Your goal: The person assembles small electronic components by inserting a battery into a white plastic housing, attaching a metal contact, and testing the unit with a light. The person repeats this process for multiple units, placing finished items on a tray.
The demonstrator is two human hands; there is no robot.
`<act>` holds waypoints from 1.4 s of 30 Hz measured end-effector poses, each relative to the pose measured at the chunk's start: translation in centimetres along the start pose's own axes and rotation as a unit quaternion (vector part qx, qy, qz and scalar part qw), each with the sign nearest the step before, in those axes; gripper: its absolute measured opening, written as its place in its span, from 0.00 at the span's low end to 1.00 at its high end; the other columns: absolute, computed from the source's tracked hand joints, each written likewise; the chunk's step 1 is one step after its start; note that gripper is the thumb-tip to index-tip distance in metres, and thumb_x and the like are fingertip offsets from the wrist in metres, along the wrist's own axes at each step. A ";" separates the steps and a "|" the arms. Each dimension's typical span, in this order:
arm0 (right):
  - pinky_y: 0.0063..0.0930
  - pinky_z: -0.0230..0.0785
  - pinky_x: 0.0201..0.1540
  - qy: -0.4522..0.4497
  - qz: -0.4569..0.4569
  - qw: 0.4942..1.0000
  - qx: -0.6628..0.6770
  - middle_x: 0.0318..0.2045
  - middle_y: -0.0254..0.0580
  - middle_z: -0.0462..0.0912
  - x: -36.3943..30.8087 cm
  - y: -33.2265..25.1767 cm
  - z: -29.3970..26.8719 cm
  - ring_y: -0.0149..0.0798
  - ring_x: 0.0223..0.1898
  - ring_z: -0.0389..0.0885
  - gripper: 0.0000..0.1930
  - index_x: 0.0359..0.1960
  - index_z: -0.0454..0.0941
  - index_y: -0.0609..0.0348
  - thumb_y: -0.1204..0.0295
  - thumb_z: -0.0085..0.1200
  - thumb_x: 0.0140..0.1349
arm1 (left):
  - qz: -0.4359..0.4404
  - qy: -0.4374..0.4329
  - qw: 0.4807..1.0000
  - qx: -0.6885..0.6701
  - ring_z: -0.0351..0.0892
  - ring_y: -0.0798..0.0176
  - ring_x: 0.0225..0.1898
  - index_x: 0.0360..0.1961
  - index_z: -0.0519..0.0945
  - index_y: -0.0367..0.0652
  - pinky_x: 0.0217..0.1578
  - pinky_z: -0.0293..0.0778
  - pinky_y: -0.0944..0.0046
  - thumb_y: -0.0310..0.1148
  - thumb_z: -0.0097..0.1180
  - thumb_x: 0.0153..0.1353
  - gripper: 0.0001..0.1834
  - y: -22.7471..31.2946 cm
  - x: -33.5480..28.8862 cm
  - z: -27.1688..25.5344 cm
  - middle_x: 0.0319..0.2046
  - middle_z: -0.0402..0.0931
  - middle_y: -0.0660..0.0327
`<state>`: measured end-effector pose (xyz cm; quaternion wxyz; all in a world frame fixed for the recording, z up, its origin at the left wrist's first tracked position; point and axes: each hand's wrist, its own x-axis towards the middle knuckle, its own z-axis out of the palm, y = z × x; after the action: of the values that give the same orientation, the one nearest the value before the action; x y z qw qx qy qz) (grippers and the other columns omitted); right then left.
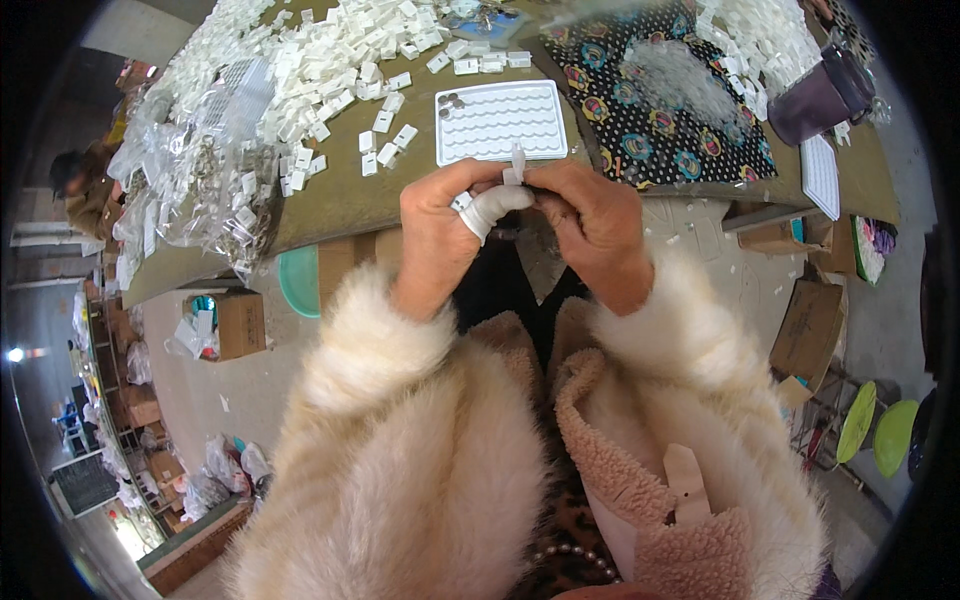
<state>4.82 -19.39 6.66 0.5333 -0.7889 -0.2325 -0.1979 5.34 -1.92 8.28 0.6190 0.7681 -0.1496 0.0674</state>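
My two hands meet just in front of the table's near edge. My left hand (pixel 432 225), with a white covering on one finger, pinches a small whitish plastic piece (pixel 517 165) that sticks up between the fingertips. From the other side, the closed fingers of my right hand (pixel 600 225) press against it; part of their grip is hidden. Right behind my hands lies a white plastic tray (pixel 500 120) with rows of wavy-edged slots. A few small dark round pieces (pixel 450 103) sit at its upper left.
White plastic casings (pixel 340 70) are heaped across the table (pixel 345 205). Clear bags (pixel 200 190) hang at the left edge. Patterned dark cloth (pixel 640 140) holds clear bits; a purple cup (pixel 820 95) stands right. Cardboard boxes (pixel 240 325) are below; another person (pixel 90 190) is far left.
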 end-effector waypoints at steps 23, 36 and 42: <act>0.44 0.69 0.56 0.192 -0.132 0.934 -0.271 0.51 0.45 0.84 4.0 6.4 -5.5 0.49 0.51 0.81 0.21 0.51 0.83 0.57 0.79 0.66 0.53 | -0.156 0.033 0.967 -0.200 0.68 0.80 0.21 0.49 0.82 0.35 0.21 0.64 0.77 0.31 0.60 0.69 0.12 -0.3 -0.1 0.5 0.30 0.80 0.64; 0.34 0.65 0.45 -0.029 0.018 0.999 0.007 0.24 0.38 0.81 2.0 1.6 -1.1 0.42 0.30 0.77 0.04 0.30 0.82 0.57 0.76 0.64 0.54 | -0.084 0.053 0.990 -0.103 0.75 0.79 0.31 0.47 0.82 0.34 0.32 0.71 0.76 0.23 0.61 0.66 0.10 -1.1 -0.4 0.6 0.34 0.83 0.65; 0.33 0.64 0.45 -0.043 0.025 0.998 0.039 0.24 0.39 0.80 2.0 1.2 -1.1 0.41 0.31 0.76 0.03 0.30 0.81 0.59 0.78 0.62 0.55 | -0.189 0.029 0.919 -0.345 0.64 0.79 0.17 0.47 0.81 0.33 0.16 0.59 0.75 0.32 0.59 0.69 0.12 -1.0 -0.4 -0.1 0.27 0.79 0.63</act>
<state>7.03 -20.49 7.28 0.5578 -0.7810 -0.2428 -0.1411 5.24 -1.56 7.28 0.8507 0.5188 0.0028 -0.0842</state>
